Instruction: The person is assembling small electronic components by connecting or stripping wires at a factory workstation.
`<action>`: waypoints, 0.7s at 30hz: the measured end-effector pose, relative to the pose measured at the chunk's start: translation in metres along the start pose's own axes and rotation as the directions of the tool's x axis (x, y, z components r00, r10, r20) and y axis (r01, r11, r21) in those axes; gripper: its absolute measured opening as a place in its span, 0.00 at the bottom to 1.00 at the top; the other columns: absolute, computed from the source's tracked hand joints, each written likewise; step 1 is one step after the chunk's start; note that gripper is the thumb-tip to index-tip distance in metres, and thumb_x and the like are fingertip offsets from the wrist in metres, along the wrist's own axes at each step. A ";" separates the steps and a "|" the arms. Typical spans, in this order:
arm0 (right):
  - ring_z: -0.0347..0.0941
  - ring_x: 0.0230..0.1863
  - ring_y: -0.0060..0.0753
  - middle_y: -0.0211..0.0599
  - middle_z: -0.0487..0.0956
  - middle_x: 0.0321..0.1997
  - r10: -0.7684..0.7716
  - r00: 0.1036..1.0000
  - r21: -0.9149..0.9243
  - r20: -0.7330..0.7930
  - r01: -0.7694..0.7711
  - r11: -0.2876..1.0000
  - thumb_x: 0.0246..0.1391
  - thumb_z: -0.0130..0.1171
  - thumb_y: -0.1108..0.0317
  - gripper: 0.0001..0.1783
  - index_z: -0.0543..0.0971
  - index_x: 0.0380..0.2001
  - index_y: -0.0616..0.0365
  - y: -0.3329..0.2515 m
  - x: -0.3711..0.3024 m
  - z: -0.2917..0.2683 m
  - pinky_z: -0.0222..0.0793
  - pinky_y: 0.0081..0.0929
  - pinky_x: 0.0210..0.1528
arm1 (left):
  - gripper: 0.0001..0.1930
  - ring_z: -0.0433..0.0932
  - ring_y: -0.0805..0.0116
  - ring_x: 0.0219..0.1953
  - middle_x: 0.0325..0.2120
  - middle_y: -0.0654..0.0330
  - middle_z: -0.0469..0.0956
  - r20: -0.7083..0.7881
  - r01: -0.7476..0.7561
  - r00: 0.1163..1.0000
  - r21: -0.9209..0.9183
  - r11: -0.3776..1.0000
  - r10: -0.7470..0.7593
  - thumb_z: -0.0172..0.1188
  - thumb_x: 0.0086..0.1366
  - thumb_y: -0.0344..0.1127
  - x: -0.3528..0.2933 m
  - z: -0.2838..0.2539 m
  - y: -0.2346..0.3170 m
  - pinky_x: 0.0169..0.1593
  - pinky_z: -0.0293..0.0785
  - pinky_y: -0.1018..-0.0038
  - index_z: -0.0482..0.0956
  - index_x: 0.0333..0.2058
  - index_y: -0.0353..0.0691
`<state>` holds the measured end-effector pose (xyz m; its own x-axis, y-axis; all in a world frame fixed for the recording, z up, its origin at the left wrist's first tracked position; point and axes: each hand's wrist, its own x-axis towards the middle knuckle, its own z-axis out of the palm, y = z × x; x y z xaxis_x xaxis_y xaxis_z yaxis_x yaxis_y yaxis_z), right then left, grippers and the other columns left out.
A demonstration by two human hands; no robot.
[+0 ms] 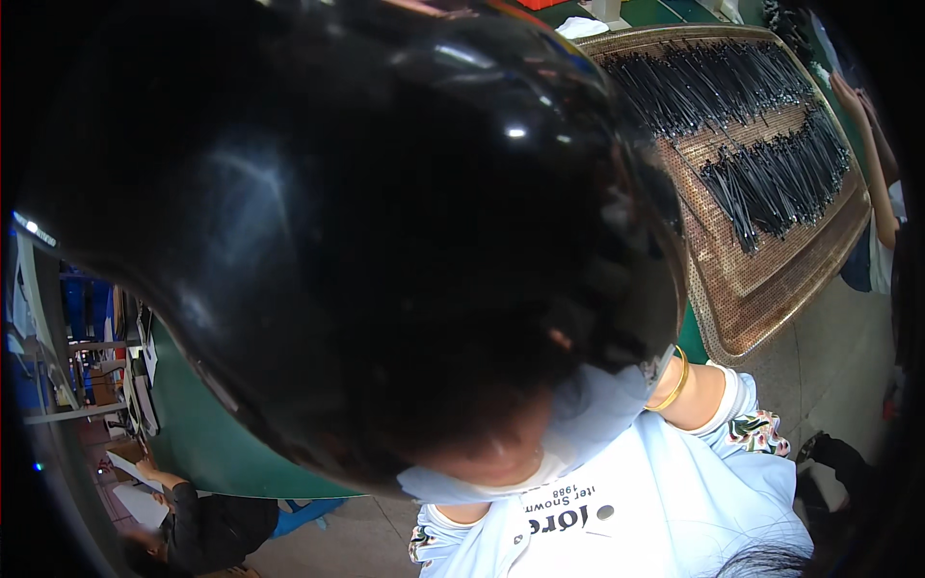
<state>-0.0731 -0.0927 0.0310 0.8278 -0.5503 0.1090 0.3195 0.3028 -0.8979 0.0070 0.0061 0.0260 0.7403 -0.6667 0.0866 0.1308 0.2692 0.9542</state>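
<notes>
A large glossy black curved object [385, 250] fills most of the head view and hides what lies behind it. Its surface carries bright light spots and a faint reflection near its lower edge. My right forearm [701, 397], with a gold bracelet [682, 380] at the wrist, runs up behind the object's lower right edge. The right hand and its fingers are covered by it. Only a short bit of my left arm [461, 513] shows below the object, and my left hand is out of sight. What either hand touches cannot be made out.
At the right lies a brown perforated tray [761, 313] bearing two rows of thin black rods. A green table [217, 424] shows at the left. One person [207, 525] is at lower left, and another person's arm [872, 164] is beyond the tray.
</notes>
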 end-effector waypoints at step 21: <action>0.66 0.27 0.16 0.31 0.72 0.24 0.029 1.000 0.079 -0.001 -0.029 0.996 0.43 0.52 0.71 0.08 0.72 0.27 0.63 0.008 -0.002 -0.001 0.62 0.15 0.30 | 0.07 0.71 0.70 0.29 0.26 0.53 0.71 -0.004 0.005 1.000 0.054 0.999 -0.005 0.48 0.47 0.17 0.000 0.001 0.000 0.36 0.67 0.78 0.68 0.28 0.27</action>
<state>-0.0728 -0.0898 0.0235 0.8365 -0.5418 0.0823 0.3306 0.3791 -0.8643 0.0060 0.0057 0.0258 0.7421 -0.6654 0.0809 0.0985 0.2276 0.9688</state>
